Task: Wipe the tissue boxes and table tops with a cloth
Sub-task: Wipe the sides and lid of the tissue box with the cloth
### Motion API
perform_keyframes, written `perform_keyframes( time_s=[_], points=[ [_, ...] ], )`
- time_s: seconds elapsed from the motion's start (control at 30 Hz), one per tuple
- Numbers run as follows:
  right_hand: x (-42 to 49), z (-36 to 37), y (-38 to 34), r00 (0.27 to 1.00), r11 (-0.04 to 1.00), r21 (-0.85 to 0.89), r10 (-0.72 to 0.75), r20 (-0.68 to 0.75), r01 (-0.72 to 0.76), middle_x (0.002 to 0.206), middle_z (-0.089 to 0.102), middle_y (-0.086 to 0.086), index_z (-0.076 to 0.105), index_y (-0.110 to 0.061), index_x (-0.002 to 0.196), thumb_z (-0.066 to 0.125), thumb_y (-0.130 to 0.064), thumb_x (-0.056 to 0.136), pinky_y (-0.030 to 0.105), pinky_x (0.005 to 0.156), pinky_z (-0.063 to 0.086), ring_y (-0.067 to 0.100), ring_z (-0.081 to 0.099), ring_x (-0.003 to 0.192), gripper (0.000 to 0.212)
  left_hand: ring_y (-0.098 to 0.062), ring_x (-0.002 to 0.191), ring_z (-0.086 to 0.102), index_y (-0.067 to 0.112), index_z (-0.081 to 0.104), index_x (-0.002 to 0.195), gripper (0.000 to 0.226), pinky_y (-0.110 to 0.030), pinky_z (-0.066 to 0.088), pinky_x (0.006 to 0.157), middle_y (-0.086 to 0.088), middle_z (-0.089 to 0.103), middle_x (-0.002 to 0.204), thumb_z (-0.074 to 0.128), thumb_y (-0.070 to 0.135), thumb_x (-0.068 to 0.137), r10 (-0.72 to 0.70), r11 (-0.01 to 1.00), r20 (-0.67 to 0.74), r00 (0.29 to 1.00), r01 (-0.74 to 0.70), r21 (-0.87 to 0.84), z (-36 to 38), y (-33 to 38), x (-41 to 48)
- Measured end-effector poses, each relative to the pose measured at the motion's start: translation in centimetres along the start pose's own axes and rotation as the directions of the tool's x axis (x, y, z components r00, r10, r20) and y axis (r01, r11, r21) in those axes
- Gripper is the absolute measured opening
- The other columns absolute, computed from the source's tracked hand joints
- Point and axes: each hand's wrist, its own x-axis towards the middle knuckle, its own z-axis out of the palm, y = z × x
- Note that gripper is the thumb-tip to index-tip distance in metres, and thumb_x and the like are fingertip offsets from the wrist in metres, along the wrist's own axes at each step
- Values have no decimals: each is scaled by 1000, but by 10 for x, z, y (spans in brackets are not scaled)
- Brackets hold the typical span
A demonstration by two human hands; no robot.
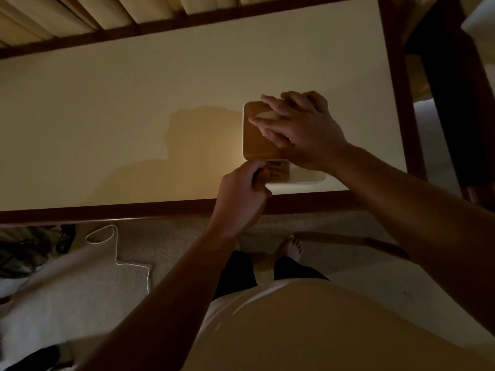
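Observation:
A tissue box (254, 140) with a brown wooden lid and a white body stands on the cream table top (134, 116), near the front right corner. My right hand (300, 127) lies flat on the lid with its fingers spread and fairly straight, covering the lid's right half. A pale oval patch shows under its fingertips; I cannot tell whether it is a tissue or the slot. My left hand (241, 191) grips the box's near left corner with curled fingers. No cloth is visible.
A dark wooden rim (107, 210) frames the table. Dark furniture (450, 103) stands close to the table's right side. On the carpet below lie a white cable (117, 253), a dark bundle (26, 250) at the left and a wooden bar (348, 241).

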Motion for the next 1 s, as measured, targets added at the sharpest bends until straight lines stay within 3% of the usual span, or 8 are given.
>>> perform_keyframes(
  time_s=[0.17, 0.37, 0.43, 0.53, 0.63, 0.77, 0.9, 1.0],
  points=[
    [2, -7, 3, 995, 999, 7, -53, 88, 53, 171, 26, -3, 39, -49, 155, 21, -52, 106, 59, 117, 23, 34, 30, 149, 52, -10, 92, 70, 12, 69, 117, 24, -39, 60, 78, 6, 72, 103, 50, 14, 102, 189, 981, -65, 980, -191, -23, 9, -2, -30],
    [2, -12, 9, 985, 993, -9, -113, 132, 116, 173, 21, -3, 32, -50, 158, 21, -55, 106, 55, 115, 26, 33, 34, 145, 54, -5, 109, 63, 11, 68, 128, 25, -12, 50, 86, -1, 69, 124, 56, 10, 106, 337, 941, -138, 931, -331, 69, 34, 12, -35],
    [1, -11, 11, 983, 992, -9, -122, 135, 124, 173, 21, -4, 32, -50, 158, 20, -56, 106, 55, 116, 26, 32, 34, 146, 54, -9, 104, 67, 12, 70, 125, 23, -17, 56, 80, -2, 69, 126, 59, 15, 106, 443, 893, -160, 882, -418, 166, 41, 16, -28],
    [2, -9, 12, 986, 992, -18, -121, 111, 124, 173, 22, -4, 34, -50, 157, 20, -56, 106, 56, 115, 26, 33, 35, 146, 53, -16, 81, 74, 17, 76, 119, 22, -29, 59, 55, 0, 74, 120, 67, 24, 100, 570, 759, -144, 809, -450, 471, 52, 10, -22],
    [0, -6, 12, 989, 991, -28, -128, 75, 131, 172, 26, -3, 38, -49, 156, 23, -54, 108, 55, 113, 28, 33, 38, 144, 51, -21, 72, 75, 22, 70, 130, 31, -30, 55, 48, 3, 72, 125, 66, 31, 101, 465, 700, -9, 885, -362, 615, 55, 15, -22],
    [0, -3, 11, 989, 990, -26, -135, 59, 137, 171, 28, -2, 40, -47, 156, 28, -52, 109, 54, 110, 31, 33, 39, 143, 48, -24, 89, 73, 19, 57, 133, 37, -32, 44, 60, -1, 66, 122, 49, 43, 106, 132, 684, 124, 983, -181, 707, 63, 37, -13],
    [-1, 1, 7, 991, 990, -31, -135, 26, 136, 170, 31, -3, 45, -47, 154, 27, -53, 108, 53, 108, 34, 33, 42, 141, 50, -29, 104, 70, 9, 52, 138, 51, -41, 58, 76, -14, 61, 128, 67, 37, 98, -75, 594, 221, 972, -134, 793, 84, 44, -3],
    [-1, 4, 4, 991, 990, -34, -137, -6, 136, 167, 36, -2, 49, -46, 151, 30, -51, 108, 53, 104, 37, 33, 47, 135, 47, -31, 113, 65, 8, 46, 144, 58, -39, 53, 79, -17, 54, 134, 68, 35, 98, -170, 688, 263, 950, -76, 722, 84, 49, 3]
  ],
)
